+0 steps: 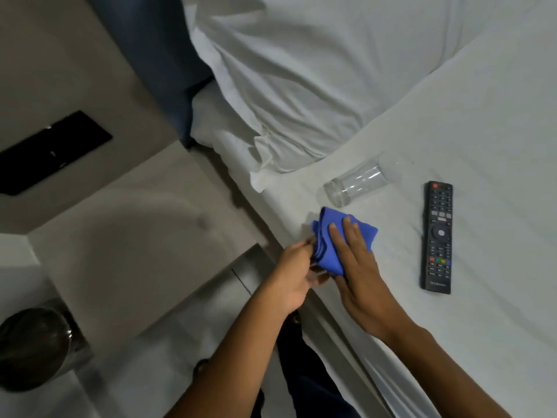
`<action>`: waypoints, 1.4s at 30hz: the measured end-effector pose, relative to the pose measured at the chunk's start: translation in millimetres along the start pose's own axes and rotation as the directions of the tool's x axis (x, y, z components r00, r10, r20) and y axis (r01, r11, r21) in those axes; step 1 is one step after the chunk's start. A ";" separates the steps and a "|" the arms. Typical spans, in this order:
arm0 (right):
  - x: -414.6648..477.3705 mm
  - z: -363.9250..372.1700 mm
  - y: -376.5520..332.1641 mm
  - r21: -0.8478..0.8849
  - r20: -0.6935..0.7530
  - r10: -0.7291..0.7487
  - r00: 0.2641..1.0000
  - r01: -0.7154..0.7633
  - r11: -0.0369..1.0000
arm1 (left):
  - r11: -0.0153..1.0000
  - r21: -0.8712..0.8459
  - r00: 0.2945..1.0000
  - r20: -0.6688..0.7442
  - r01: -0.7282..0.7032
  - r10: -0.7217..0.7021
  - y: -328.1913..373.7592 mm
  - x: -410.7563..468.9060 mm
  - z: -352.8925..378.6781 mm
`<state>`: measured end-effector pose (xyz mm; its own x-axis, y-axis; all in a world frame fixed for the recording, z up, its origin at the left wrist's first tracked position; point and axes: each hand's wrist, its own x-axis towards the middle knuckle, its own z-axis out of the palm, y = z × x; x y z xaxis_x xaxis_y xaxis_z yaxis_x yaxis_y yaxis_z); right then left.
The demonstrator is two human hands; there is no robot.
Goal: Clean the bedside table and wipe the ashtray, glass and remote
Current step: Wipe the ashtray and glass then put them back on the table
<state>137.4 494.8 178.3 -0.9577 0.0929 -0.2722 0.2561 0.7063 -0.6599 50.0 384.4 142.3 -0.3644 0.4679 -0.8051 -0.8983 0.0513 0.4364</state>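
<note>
A folded blue cloth (331, 251) lies on the white bed sheet near the bed's edge. My left hand (297, 276) pinches its left edge. My right hand (358, 267) presses flat on top of it, fingers together. A clear glass (352, 184) lies on its side on the sheet just beyond the cloth. A black remote (438, 236) rests face up to the right of my hands. The beige bedside table (126, 236) stands to the left of the bed. No ashtray is visible.
A white pillow (301, 86) lies at the head of the bed (482, 146). A black panel (54, 152) sits on the wall left of the table. A dark round bin (33, 348) stands on the floor at lower left.
</note>
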 end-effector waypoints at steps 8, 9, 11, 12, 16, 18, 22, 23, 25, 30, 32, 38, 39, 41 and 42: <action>17.3 43.0 -83.9 0.023 0.156 -0.241 0.958 0.241 0.970 | 0.852 -0.520 0.998 -0.041 -0.057 0.042 -10.8 -47.9 -81.5; 17.1 44.1 -90.6 0.012 0.179 -0.278 0.944 0.280 0.960 | 0.814 -0.576 0.997 -0.037 -0.073 0.063 -10.2 -54.5 -90.1; 13.8 47.8 -104.0 -0.022 0.243 -0.340 0.908 0.355 0.934 | 0.754 -0.647 0.992 -0.033 -0.113 0.120 -10.9 -68.1 -111.7; 11.1 51.1 -110.8 -0.046 0.279 -0.370 0.886 0.397 0.916 | 0.737 -0.663 0.987 -0.022 -0.133 0.158 -12.1 -76.1 -124.8; -2.2 61.7 -128.2 -0.056 0.370 -0.436 0.821 0.488 0.871 | 0.821 -0.546 0.985 -0.058 -0.170 0.165 -16.6 -102.8 -158.1; -7.6 69.6 -134.5 -0.071 0.383 -0.462 0.800 0.524 0.849 | 0.857 -0.462 0.970 -0.182 -0.230 0.162 -22.2 -109.6 -171.1; -10.7 77.5 -139.3 -0.165 0.301 -0.380 0.875 0.441 0.882 | 0.783 -0.471 0.905 -0.325 -0.407 0.275 -31.6 -121.9 -199.6; -8.3 79.9 -141.8 -0.167 0.278 -0.353 0.894 0.406 0.898 | 0.774 -0.466 0.898 -0.315 -0.428 0.307 -34.2 -127.2 -205.9; -1.6 89.3 -150.5 -0.178 0.262 -0.335 0.905 0.386 0.905 | 0.789 -0.442 0.903 -0.271 -0.425 0.334 -42.6 -137.7 -214.5; 6.3 126.0 -185.0 -0.274 0.367 -0.347 0.863 0.457 0.846 | 0.838 -0.358 0.909 -0.221 -0.412 0.353 -56.3 -151.6 -218.6; 2.2 140.1 -197.0 -0.289 0.393 -0.370 0.842 0.495 0.819 | 0.789 -0.442 0.903 -0.236 -0.428 0.358 -56.4 -157.1 -228.8; -14.4 156.4 -197.0 -0.311 0.442 -0.423 0.791 0.578 0.755 | 0.722 -0.520 0.887 -0.330 -0.456 0.322 -57.2 -170.5 -262.1; -13.7 156.2 -194.0 -0.329 0.429 -0.406 0.807 0.558 0.762 | 0.722 -0.519 0.884 -0.350 -0.458 0.309 -58.8 -170.6 -265.1; -7.4 153.3 -187.7 -0.389 0.401 -0.344 0.849 0.498 0.775 | 0.721 -0.528 0.885 -0.377 -0.449 0.274 -63.0 -170.3 -266.0; -2.5 153.4 -186.0 -0.416 0.398 -0.313 0.862 0.474 0.776 | 0.731 -0.525 0.888 -0.381 -0.436 0.256 -65.9 -170.1 -265.2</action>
<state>112.3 255.6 194.3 -0.8540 -0.4204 -0.3065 -0.3099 0.8843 -0.3494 106.0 67.5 144.1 -0.6475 0.0929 -0.7564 -0.6269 -0.6294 0.4593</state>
